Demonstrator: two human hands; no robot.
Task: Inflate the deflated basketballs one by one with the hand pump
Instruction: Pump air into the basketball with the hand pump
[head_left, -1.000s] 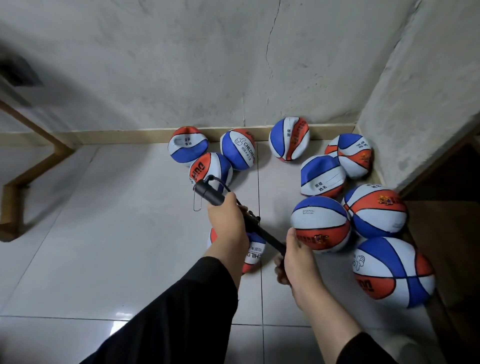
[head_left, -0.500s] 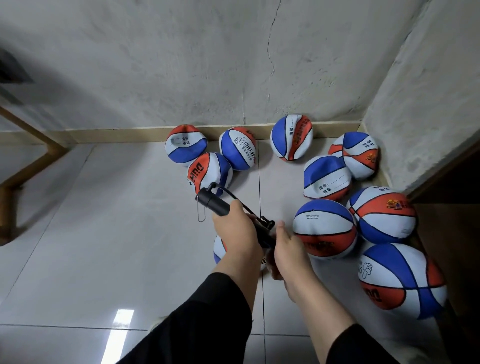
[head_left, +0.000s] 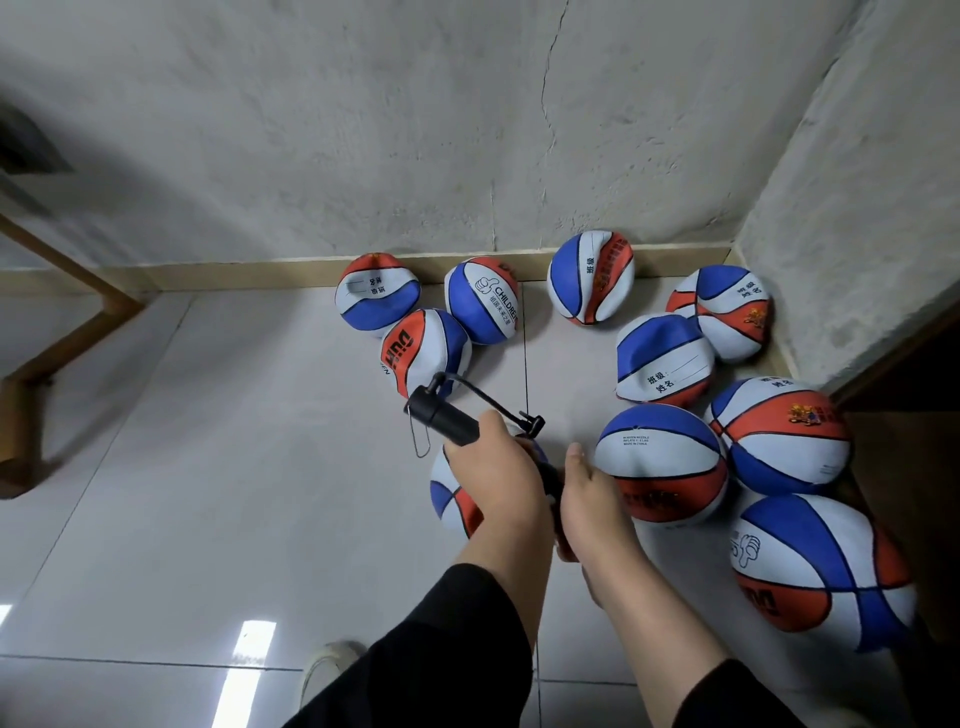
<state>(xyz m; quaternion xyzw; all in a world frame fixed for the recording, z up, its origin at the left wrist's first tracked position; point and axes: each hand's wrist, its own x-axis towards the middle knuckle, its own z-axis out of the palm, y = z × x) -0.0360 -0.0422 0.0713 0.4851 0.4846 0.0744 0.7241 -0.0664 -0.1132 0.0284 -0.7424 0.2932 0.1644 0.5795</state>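
The fingers of the left hand (head_left: 498, 467) curl round the pump (head_left: 447, 415); those of the right hand (head_left: 587, 499) wrap its hidden handle end. Three round balls (head_left: 660, 462) lie right; six dented balls (head_left: 662, 358) by the wall remain. The ball (head_left: 452, 499) under the hands seems in progress.

The right hand (head_left: 587, 499) has closed up to the left hand (head_left: 498, 467), apparently pushing the pump (head_left: 447, 418) shut.

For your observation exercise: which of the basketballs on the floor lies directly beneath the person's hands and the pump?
The basketball under the hands, partly hidden by the left hand gripping the pump; all other balls lie apart, nearer the walls.
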